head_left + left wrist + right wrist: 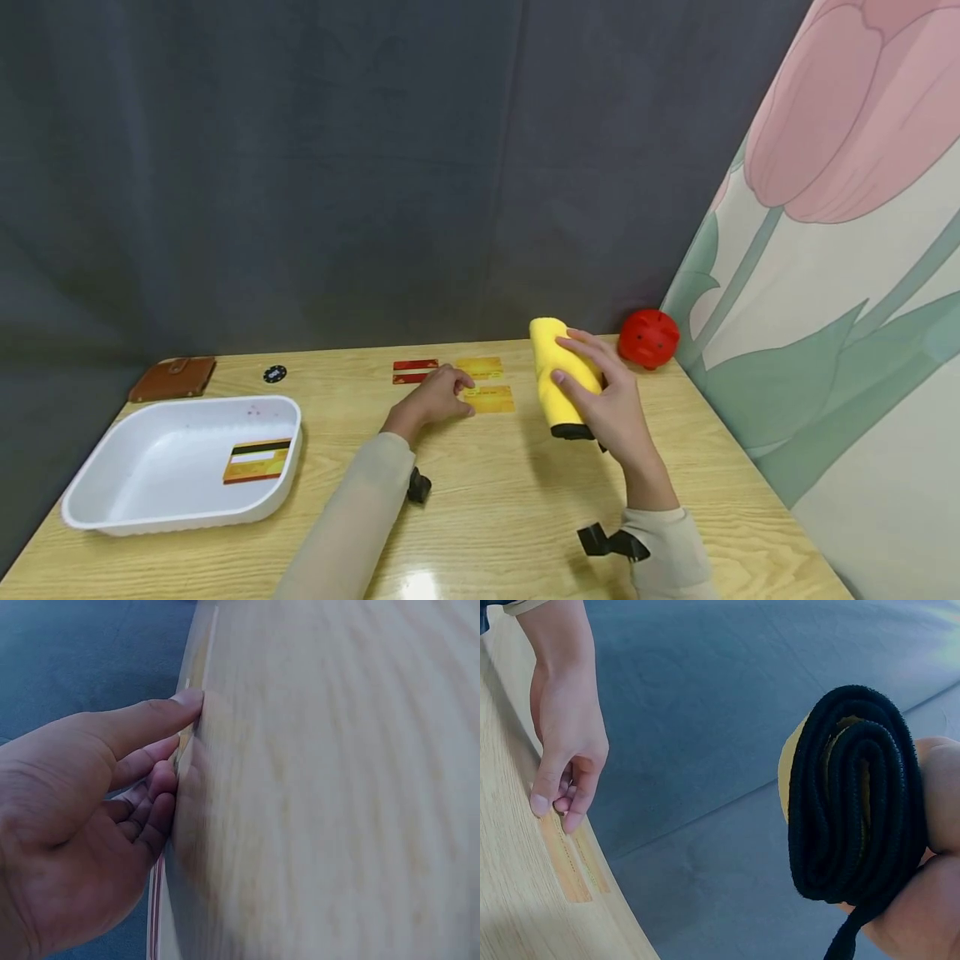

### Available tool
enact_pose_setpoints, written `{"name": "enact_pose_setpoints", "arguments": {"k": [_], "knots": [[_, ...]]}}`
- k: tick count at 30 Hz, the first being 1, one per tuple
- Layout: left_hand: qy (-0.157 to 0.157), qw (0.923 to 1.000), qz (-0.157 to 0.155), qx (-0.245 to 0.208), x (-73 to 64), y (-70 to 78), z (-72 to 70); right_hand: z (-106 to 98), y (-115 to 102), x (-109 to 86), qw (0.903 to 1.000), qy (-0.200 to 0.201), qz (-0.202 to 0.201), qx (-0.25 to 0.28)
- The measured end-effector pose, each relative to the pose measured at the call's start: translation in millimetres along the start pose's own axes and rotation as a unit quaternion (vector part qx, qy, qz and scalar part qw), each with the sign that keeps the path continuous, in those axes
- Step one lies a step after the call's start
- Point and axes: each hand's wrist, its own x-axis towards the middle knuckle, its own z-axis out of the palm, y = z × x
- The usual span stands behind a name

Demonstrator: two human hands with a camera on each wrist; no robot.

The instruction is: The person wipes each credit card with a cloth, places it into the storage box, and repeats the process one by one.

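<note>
My left hand is at the left end of the nearer yellow card, which lies flat on the table. Its thumb and forefinger pinch that card across its edges, as the right wrist view shows. Just beyond lies a second yellow card, and a red card lies left of them, close to the hand. Raised above the table, my right hand grips a rolled yellow towel. The towel's black-edged end shows its coiled layers in the right wrist view.
At the left stands a white tray holding a yellow card with a dark stripe. Behind it lie a brown wallet and a black poker chip. A red piggy bank sits at the back right, beside the wall.
</note>
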Motion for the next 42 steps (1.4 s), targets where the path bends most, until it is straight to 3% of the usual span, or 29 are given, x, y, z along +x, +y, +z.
{"name": "enact_pose_setpoints", "arguments": {"k": [12,17,23,27,33,38,42], "knots": [[0.003,0.9998,-0.007,-0.017,-3.9,-0.6,-1.1,1.0,1.7,1.4,1.0000,0.001,0.002,-0.007],[0.016,0.9994,0.012,-0.030,-5.0,-5.5,3.1,1.2,2.3,1.2,0.9999,0.000,0.008,-0.012],[0.048,0.9954,0.024,-0.079,-8.9,-9.1,6.6,1.1,3.5,2.7,0.9999,-0.002,0.007,-0.015],[0.068,0.9888,0.025,-0.130,-15.0,-12.3,5.5,0.5,5.1,3.6,0.9998,-0.003,0.008,-0.020],[0.104,0.9719,0.048,-0.206,-34.2,-17.2,-2.6,0.9,6.2,4.7,0.9998,-0.002,0.004,-0.021],[0.159,0.9608,0.031,-0.225,-57.2,-14.9,-13.1,2.3,6.8,4.7,0.9998,-0.005,-0.005,-0.017],[0.199,0.9452,0.018,-0.258,-75.8,-8.3,-20.6,4.9,5.3,3.2,0.9998,-0.015,-0.007,-0.011]]}}
